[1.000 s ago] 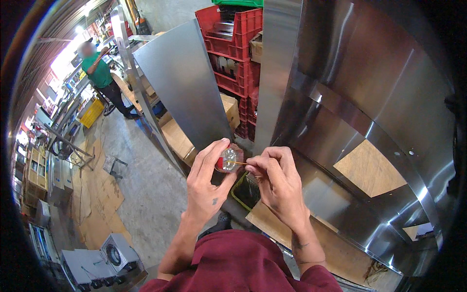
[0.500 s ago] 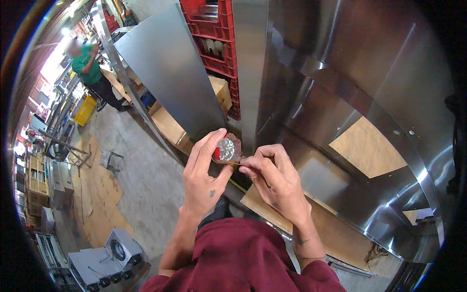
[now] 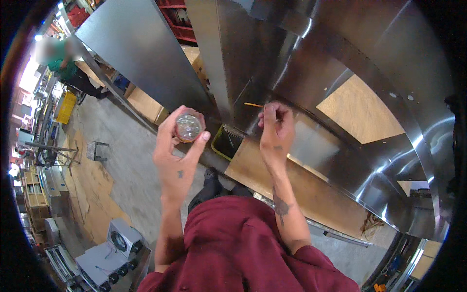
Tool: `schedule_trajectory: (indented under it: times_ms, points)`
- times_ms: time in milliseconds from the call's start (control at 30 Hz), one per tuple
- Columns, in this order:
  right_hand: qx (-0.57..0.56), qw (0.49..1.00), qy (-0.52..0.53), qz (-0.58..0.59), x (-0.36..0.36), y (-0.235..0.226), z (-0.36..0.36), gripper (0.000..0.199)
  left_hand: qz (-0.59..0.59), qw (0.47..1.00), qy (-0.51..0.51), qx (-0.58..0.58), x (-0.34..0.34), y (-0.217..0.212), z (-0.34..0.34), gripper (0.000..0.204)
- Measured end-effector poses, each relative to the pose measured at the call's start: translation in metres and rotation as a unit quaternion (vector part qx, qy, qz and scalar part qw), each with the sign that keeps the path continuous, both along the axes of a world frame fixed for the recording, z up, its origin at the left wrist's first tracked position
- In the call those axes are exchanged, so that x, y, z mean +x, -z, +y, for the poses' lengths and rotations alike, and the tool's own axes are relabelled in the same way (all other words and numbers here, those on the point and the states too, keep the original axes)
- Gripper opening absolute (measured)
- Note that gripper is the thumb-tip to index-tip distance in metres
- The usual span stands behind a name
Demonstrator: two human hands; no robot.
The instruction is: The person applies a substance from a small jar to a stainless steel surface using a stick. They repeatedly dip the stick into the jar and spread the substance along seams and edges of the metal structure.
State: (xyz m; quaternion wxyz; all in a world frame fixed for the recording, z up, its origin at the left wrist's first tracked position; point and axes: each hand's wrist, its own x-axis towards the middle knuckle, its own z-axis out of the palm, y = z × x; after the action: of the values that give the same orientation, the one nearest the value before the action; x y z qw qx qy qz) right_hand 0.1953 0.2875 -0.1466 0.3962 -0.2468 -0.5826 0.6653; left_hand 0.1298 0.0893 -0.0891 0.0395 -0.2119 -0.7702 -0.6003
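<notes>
My left hand (image 3: 176, 158) is closed round the rim of a small round container (image 3: 188, 127) with a shiny, silvery-clear face turned up. What is inside it cannot be made out. To the right, my right hand (image 3: 278, 127) pinches a thin orange stick (image 3: 253, 104), its free end pointing left. The stick is apart from the container and stands out before a large sheet-metal structure (image 3: 301, 82) with a brushed, reflective surface.
A tall metal panel (image 3: 136, 44) leans at the upper left beside cardboard boxes (image 3: 143, 102). Below my hands are a dark bin with a yellow rim (image 3: 224, 141) and a wooden board (image 3: 292, 187). A person in green (image 3: 61, 63) stands far left, near a yellow crate (image 3: 64, 108).
My hands have moved apart: the left with the container to the left, the right with the stick up and right, away from it. The view has shifted.
</notes>
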Motion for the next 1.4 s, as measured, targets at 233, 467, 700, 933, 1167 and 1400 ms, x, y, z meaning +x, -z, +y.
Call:
schedule_trajectory:
  times_ms: [233,467,700,933,1167,1400]
  points:
    - [0.188,0.961,0.06,-0.195,-0.033,0.268,0.037,0.019,-0.124,0.991,-0.021,0.053,0.014,0.004,-0.024,0.067]
    - [0.272,0.934,0.07,-0.223,-0.058,0.285,0.032,0.015,-0.148,0.987,-0.068,-0.009,0.02,0.011,-0.054,0.069]
    - [0.293,0.934,0.061,-0.196,-0.058,0.293,0.032,0.011,-0.127,0.988,-0.083,0.003,0.019,0.008,-0.051,0.069]
    - [0.27,0.934,0.077,-0.221,-0.059,0.28,0.024,0.006,-0.124,0.99,-0.065,-0.007,0.016,0.007,-0.05,0.07]
    - [0.294,0.929,0.072,-0.213,-0.061,0.291,0.025,0.004,-0.129,0.989,-0.065,0.004,0.013,0.002,-0.047,0.069]
    - [0.301,0.926,0.061,-0.218,-0.062,0.287,0.024,0.009,-0.117,0.991,-0.058,0.004,0.012,0.004,-0.047,0.069]
